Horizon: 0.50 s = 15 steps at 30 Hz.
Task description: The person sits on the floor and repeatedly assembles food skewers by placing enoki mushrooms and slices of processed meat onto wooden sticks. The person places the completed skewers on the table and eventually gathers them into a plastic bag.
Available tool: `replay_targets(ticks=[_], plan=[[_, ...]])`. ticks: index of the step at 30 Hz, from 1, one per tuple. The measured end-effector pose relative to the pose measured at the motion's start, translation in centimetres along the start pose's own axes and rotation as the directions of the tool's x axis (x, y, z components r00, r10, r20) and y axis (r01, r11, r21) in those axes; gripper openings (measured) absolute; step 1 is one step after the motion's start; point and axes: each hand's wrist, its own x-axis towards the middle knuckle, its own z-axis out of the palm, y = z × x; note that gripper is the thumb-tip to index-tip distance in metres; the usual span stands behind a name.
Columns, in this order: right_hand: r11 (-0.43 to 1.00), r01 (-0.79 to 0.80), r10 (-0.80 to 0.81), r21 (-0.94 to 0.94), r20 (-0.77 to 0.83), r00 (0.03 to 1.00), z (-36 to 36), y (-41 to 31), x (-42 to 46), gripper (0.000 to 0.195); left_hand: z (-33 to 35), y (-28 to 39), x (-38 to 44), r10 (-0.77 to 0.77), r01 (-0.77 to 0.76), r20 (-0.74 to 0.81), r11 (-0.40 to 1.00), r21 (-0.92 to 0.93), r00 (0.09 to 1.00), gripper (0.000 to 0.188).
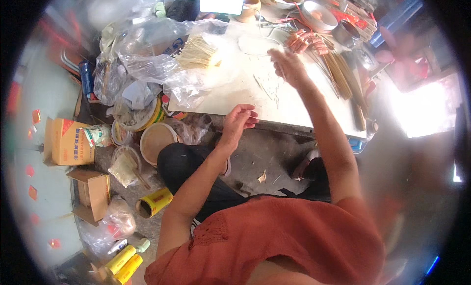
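Note:
My left hand point(241, 119) hovers by the front edge of the white tabletop point(217, 95), fingers loosely curled and apart, with nothing visible in it. Over the table, my right hand point(290, 67) is raised and blurred with its fingers bent; whether it pinches something thin cannot be made out. Below and left of it, thin pale slivers point(268, 88) lie scattered. Just beyond it sit several reddish wrapped bundles point(306, 42). Long bundles of thin brown sticks point(336, 75) lie along the right side. A sheaf of pale thin sticks point(198, 53) rests on clear plastic sheeting point(147, 60) at the left.
A bright-screened device point(220, 5), a white bowl point(319, 16) and a metal cup point(346, 33) stand at the back. On the floor at left are a lidded bucket point(158, 143), cardboard boxes point(73, 141) and yellow rolls point(154, 203). A pink fan point(390, 49) is at right.

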Motion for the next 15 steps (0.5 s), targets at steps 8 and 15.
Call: replay_targets(ticks=[8,15], plan=[[0.709,0.553,-0.249,-0.437,0.578,0.777,12.8,-15.3,-3.2,0.037,0.7,0.4,0.6,0.047,-0.042,0.053,0.995,-0.094,0.997,0.023],[-0.059,0.615,-0.093,-0.786,0.618,0.781,23.9,-5.3,6.8,0.029,1.2,0.1,1.8,0.1,-0.088,0.112,0.991,-0.104,0.989,0.026]])
